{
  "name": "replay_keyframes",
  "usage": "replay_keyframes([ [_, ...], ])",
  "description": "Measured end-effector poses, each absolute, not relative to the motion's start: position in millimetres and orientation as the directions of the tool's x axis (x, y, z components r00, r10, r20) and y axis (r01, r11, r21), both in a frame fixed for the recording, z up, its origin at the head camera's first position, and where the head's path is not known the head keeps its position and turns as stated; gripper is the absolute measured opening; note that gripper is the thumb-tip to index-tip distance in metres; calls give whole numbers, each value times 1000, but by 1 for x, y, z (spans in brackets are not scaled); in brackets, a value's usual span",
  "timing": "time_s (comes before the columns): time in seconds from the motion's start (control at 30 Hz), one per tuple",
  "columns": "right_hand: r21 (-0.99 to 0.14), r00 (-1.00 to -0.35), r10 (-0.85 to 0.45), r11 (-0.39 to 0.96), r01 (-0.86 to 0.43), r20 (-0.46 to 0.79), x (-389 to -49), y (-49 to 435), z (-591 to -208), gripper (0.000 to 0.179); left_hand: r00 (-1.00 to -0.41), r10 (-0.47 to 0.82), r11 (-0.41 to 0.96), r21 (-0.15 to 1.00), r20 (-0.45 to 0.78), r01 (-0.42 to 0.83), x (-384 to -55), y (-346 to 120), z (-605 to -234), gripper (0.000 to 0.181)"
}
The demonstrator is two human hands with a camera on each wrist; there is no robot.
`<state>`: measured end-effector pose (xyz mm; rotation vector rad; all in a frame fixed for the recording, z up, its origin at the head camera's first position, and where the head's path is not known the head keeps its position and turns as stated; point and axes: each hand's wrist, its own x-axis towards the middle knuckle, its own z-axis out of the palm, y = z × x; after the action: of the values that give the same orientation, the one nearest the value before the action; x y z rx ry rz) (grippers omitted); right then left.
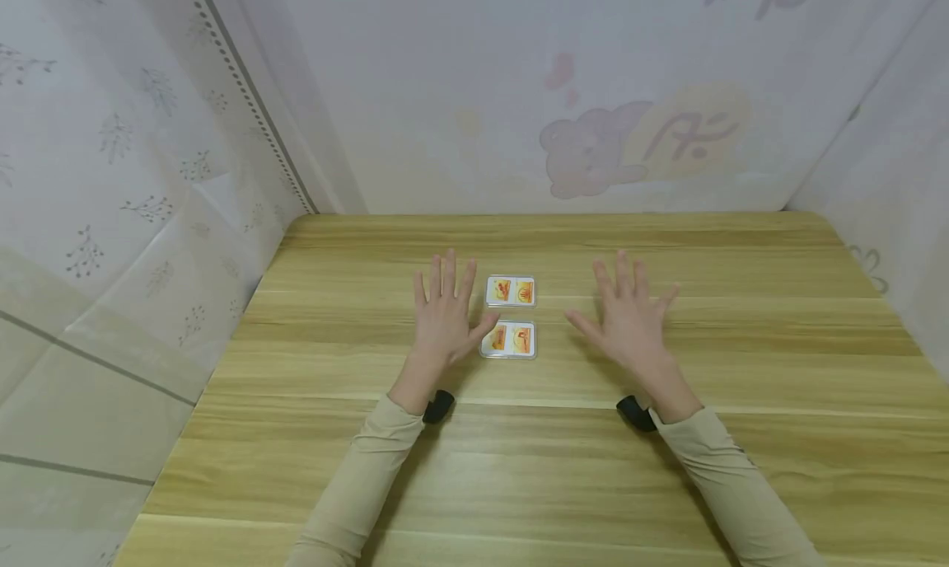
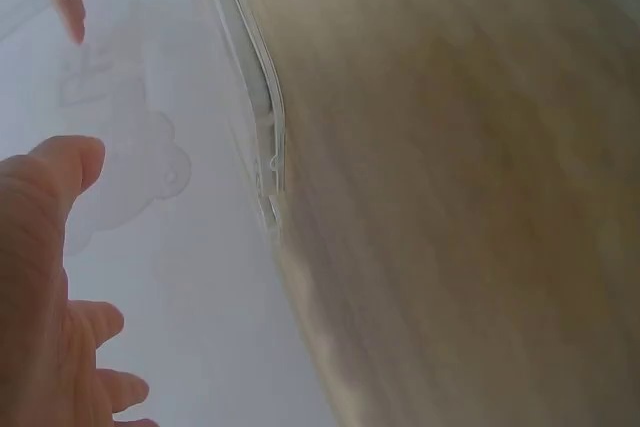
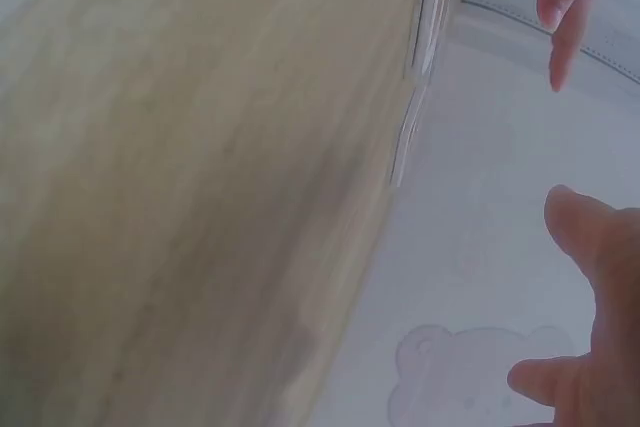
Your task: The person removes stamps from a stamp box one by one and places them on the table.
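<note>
Two flat clear cases, each with a white insert and two orange-yellow pictures, lie on the wooden table, one behind the other. In the head view my left hand [image 1: 442, 324] is just left of them, palm down with fingers spread; its thumb overlaps the left edge of the nearer case [image 1: 510, 339]. The farther case [image 1: 511, 291] is fully visible. To the right of both cases my right hand [image 1: 630, 324] is also spread, holding nothing. Edge-on, the cases' clear rims [image 2: 262, 97] show in the left wrist view, beyond the left thumb [image 2: 75, 162].
The wooden table [image 1: 519, 468] reaches back to a pale wall covering [image 1: 445, 97] printed with a bear. A leaf-patterned curtain [image 1: 133, 180] hangs along the left side. Black bands [image 1: 439, 406] sit at both wrists, below beige sleeves.
</note>
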<state>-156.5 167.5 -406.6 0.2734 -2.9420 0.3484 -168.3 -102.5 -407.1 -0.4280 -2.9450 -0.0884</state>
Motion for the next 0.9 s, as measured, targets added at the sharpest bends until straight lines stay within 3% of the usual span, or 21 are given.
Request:
replay_keyframes([
  [0.2,-259,-953,-206,930,-262,222,-157,158,-408,88,-932,322,931,122,163,343,-167,-108,-410,87],
  [0.5,-403,-911,-312,823,-401,271,-156,140,-413,82,-901,411,786,447,141,428,-160,-117,-409,85],
  [0.7,-501,-922,-334,775,-386,194,-154,125,-414,79,-889,452,694,597,73,402,-158,-120,-413,82],
  [0.9,-540,-919,-381,756,-371,99,-152,111,-415,72,-873,486,656,644,37,393,-158,-121,-418,80],
])
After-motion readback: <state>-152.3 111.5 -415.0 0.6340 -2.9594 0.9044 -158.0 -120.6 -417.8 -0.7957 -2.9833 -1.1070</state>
